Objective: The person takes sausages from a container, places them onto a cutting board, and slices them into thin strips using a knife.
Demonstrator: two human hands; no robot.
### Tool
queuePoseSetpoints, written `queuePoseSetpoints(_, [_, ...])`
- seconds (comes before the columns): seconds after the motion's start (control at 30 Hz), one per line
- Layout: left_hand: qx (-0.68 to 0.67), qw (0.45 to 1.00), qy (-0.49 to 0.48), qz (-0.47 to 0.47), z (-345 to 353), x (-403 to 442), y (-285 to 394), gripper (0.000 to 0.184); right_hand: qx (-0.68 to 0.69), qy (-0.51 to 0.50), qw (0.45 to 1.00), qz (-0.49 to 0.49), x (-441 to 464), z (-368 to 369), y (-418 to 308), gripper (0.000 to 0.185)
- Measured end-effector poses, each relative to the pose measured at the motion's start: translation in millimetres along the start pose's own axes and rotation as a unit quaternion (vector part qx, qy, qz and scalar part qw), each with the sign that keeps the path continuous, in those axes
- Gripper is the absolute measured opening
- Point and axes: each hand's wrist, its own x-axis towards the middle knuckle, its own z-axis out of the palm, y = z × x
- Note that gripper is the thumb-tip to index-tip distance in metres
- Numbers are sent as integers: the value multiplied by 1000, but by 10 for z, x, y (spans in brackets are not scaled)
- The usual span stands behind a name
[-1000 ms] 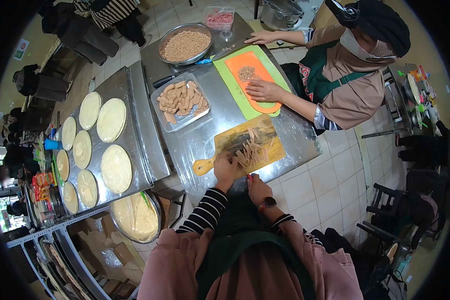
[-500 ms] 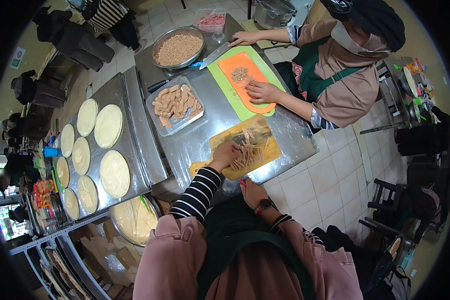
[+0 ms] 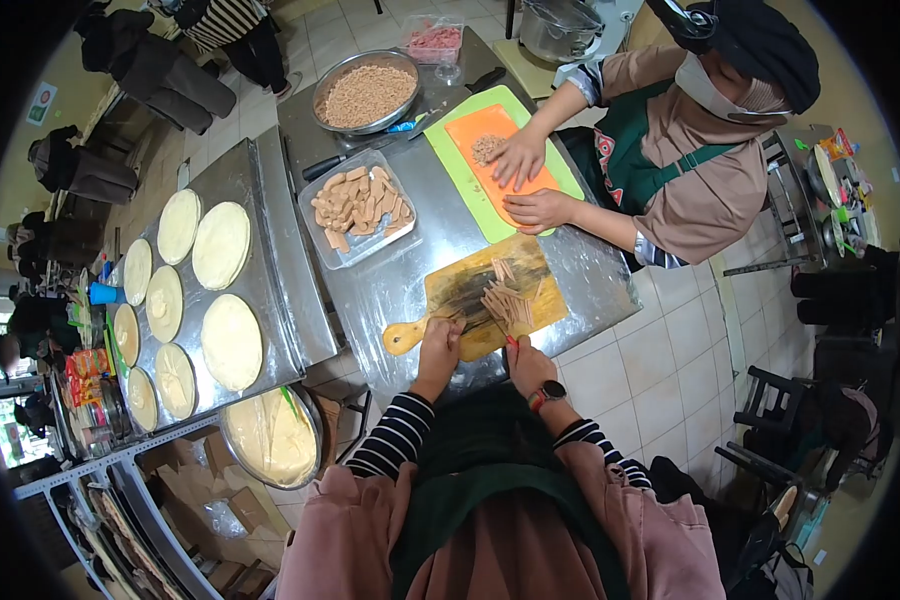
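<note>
A wooden cutting board (image 3: 452, 283) lies on the metal table in front of me, bearing a pile of thin sausage strips (image 3: 508, 303) on its right half. My left hand (image 3: 438, 352) is closed at the board's near edge, beside its handle, with the fingertips partly hidden. In my right hand (image 3: 530, 366) is the red handle of a knife (image 3: 512, 342), held at the near edge by the strips; little of the blade shows. Beyond the board, a clear plastic tub (image 3: 362, 250) contains larger sausage pieces (image 3: 355, 205).
Opposite, a co-worker's hands (image 3: 532, 185) rest on an orange cutting board (image 3: 467, 127) atop a green one (image 3: 560, 178). A metal bowl of diced meat (image 3: 370, 95) stands at the back. Round flat dough sheets (image 3: 222, 248) cover the left table.
My left hand has left the strips and moved back to the board's near edge. My right hand with the knife has moved right and forward. The co-worker's knife hand now lies on the orange board.
</note>
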Motion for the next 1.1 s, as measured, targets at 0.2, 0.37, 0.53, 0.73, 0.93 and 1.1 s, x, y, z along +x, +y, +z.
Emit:
queuePoseSetpoints(0.2, [57, 997, -33, -29, -58, -77, 156, 28, 21, -12, 999, 22, -174, 185, -83, 36])
queuePoseSetpoints(0.37, [-125, 961, -59, -240, 97, -127, 252, 32, 57, -47, 995, 69, -183, 183, -180, 32])
queuePoseSetpoints(0.53, [-77, 970, -39, -228, 201, -163, 201, 33, 33, -43, 997, 57, -228, 154, -179, 32])
queuePoseSetpoints(0.73, [35, 996, 30, -79, 200, -100, 202, 25, 19, -3, 999, 29, -241, 219, -145, 33])
queuePoseSetpoints(0.93, [30, 991, -1, -134, 228, -61, 202, 15, 9, -5, 1000, 22, -226, 220, -198, 33])
queuePoseSetpoints(1.1, [36, 992, 14, -124, 239, -55, 215, 11, 19, -8, 999, 46, -203, 213, -179, 31])
